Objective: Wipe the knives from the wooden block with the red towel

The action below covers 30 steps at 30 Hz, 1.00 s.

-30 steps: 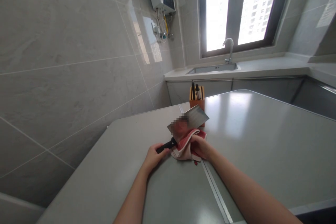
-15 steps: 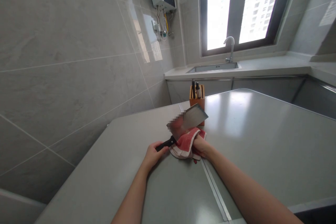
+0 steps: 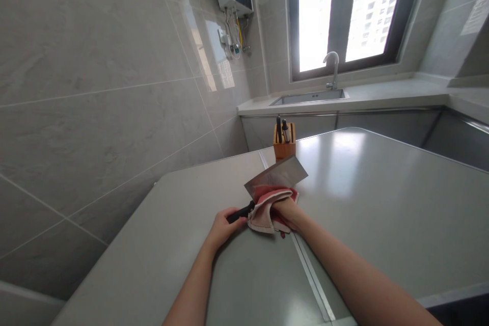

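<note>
Grey worktop (image 3: 382, 214) fills most of the lower view; the sink (image 3: 305, 98) sits beyond it, interior too low-angled to check contents. Cleaver (image 3: 275, 177) is above the middle of the worktop, blade toward the far side, seen in front of the knife block; can't tell if the two touch. Change in the last half second: blade (image 3: 288, 170) has turned a little, and the strong red on its handle end has dropped to a faint tint, reflection or mark unclear. Cloth (image 3: 263, 214), red and pale, now shows more pale side and is bunched along the blade's near edge, leaving most of the upper face uncovered; looks like cloth-on-blade work mid-pass. Right hand (image 3: 287, 213) closed on cloth, fingers mostly hidden in the folds. Left hand (image 3: 224, 224) wrapped around the black handle (image 3: 240, 213), unmoved. Wooden knife block (image 3: 284, 151) stands upright, holding a dark knife handle (image 3: 278, 130) and a dark-and-silver one (image 3: 286, 131). Small red bit (image 3: 282, 235) below cloth, unidentified.
</note>
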Motion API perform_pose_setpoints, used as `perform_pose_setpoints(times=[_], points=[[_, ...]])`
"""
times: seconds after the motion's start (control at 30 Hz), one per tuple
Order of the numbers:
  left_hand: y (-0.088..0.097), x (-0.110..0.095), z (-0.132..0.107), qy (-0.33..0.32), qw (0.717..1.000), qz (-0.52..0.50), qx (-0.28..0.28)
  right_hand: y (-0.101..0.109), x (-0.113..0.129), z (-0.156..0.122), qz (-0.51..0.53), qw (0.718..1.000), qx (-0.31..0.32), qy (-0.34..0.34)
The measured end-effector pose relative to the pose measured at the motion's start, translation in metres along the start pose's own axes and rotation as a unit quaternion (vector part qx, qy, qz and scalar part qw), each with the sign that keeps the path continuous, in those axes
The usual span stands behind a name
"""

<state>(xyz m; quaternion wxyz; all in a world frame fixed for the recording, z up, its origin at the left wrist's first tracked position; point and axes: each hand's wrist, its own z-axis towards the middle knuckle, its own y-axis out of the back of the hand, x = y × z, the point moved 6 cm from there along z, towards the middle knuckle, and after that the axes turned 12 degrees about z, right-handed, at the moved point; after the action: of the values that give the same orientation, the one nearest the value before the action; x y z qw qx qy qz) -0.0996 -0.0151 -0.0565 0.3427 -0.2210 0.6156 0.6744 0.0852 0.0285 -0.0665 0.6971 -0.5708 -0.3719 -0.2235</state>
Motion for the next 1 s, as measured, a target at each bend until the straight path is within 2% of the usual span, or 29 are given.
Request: perform_pose_setpoints(times=[0.23,0.5,0.7,0.9,1.0], points=[[-0.005,0.012,0.000,0.045,0.999,0.002,0.021,0.021,-0.005,0.013,0.048,0.995,-0.076,0.038],[-0.004,0.007,-0.001,0.068,0.997,0.006,0.045,0.030,0.006,0.014,0.122,0.983,-0.120,0.060],[-0.004,0.007,-0.001,0.073,0.995,0.010,0.061,0.045,0.011,0.018,0.152,0.966,-0.188,0.093],[-0.004,0.008,-0.002,0.075,0.995,-0.007,0.072,0.061,0.013,0.027,0.159,0.960,-0.203,0.109],[-0.006,0.009,-0.001,0.075,0.994,-0.010,0.074,0.063,0.019,0.030,0.079,0.975,-0.177,0.111]])
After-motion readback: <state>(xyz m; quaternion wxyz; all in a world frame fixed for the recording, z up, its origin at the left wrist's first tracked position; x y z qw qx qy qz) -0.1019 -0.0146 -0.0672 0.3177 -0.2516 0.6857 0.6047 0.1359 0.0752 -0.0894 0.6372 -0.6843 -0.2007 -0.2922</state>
